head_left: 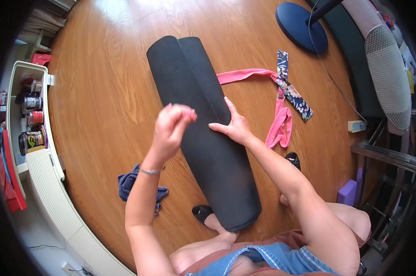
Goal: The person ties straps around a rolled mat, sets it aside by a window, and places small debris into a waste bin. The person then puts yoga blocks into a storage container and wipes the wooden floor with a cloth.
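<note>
a black rolled mat point(203, 129) lies lengthwise on the wooden floor point(102, 92), its loose flap edge running along the top. the right hand point(235, 125) presses flat and open on the roll; the left hand point(171, 126) hovers above it, fingers loosely curled, holding nothing. a pink strap point(277, 124) and a floral band point(290, 89) lie just right, a blue cloth point(127, 181) left
</note>
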Available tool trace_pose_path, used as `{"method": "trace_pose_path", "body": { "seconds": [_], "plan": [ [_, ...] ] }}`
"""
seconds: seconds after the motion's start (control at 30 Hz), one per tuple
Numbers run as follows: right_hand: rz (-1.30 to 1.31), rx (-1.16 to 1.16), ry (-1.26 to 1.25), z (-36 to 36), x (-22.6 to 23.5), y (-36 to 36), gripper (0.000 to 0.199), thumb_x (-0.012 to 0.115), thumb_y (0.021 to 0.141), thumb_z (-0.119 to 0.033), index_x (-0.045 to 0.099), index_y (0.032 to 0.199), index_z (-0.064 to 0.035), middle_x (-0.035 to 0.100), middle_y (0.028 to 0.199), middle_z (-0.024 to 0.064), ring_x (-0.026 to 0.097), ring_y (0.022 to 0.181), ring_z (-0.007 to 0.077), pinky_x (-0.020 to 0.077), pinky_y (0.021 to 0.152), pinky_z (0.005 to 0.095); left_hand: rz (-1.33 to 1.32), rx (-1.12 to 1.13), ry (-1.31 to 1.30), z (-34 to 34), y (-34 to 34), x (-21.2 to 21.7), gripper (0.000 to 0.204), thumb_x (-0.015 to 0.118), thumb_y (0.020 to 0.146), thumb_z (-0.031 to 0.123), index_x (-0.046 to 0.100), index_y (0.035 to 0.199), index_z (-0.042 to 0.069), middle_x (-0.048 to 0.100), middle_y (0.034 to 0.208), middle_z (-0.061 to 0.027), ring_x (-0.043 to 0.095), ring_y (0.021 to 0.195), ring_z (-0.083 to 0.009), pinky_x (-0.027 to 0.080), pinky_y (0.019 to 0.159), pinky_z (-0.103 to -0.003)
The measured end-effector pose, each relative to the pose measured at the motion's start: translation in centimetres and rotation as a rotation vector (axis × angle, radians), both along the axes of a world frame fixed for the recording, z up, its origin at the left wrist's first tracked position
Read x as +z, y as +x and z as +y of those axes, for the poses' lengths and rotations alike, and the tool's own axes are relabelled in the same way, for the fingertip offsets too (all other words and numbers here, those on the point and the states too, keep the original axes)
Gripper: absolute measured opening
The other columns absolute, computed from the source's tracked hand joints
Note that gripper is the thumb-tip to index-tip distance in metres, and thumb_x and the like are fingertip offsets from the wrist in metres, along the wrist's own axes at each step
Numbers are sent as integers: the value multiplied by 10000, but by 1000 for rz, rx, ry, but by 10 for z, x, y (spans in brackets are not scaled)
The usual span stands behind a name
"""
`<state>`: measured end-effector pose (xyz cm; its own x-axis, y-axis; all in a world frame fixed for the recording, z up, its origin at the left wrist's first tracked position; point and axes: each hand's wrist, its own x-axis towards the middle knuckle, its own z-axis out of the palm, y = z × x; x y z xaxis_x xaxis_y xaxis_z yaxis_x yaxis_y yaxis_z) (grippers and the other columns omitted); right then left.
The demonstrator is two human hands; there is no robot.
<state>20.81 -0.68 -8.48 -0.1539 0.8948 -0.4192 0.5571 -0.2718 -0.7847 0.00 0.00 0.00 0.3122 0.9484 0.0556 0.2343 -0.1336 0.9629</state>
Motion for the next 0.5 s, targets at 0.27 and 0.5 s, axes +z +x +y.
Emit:
{"method": "trace_pose_path", "body": {
  "seconds": [0.27,0.5],
  "plan": [
    [143,-99,70,10,-9,16,963,685,597,-459,164,1321,-96,490,1125,206,495,1031,301,367,886,345,-418,8,164,63,65,78,186,403,880,118,523,813,-8,510,784,-31,445,653,-70,361,586,-181],
    [-133,115,95,20,-2,17,791,643,665,-426,286,1277,-74,492,1094,196,452,1064,306,360,886,366,-210,198,-283,84,71,-76,174,455,862,152,553,798,24,483,578,18,428,491,-38,336,445,-162]
  ]
}}
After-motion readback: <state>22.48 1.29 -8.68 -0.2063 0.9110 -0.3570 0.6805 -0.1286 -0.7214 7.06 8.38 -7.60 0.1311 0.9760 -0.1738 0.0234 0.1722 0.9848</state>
